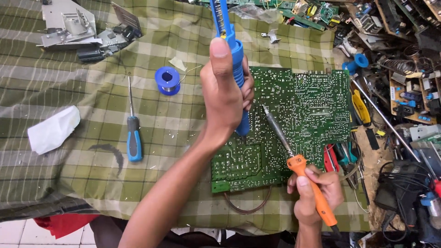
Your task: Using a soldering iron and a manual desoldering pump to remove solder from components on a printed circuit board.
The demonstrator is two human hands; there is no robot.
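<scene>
centrally, the left hand (225, 98) is clenched around a blue desoldering pump (234, 55), held upright over the green circuit board (303, 115). lower right, the right hand (314, 193) grips an orange soldering iron (298, 165), tip on the board. a blue screwdriver (133, 135) lies left.

At twelve o'clock, the top edge cuts off the blue desoldering pump (231, 46); the left hand (223, 92) hides its middle. The circuit board (298, 119) solder points are too small to tell. At five o'clock, the soldering iron (303, 179) cord leaves frame.
</scene>
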